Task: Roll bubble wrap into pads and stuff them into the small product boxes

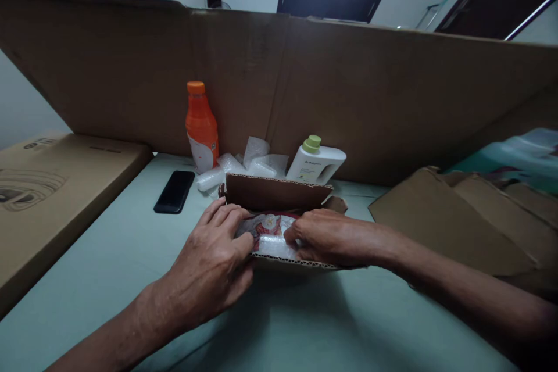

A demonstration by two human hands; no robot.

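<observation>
Left hand and right hand press flat, gripping nothing, on a bubble-wrapped red-patterned item inside the small open brown corrugated box on the pale-green table; uneven pressure could tear the wrap.

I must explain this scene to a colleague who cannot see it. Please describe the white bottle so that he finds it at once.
Start from the tall cardboard wall across the back of the pale green table. At its foot, just behind the small open box that both hands press into, the white bottle leans. Its green cap and built-in handle set it apart from the upright orange bottle to its left.
</observation>
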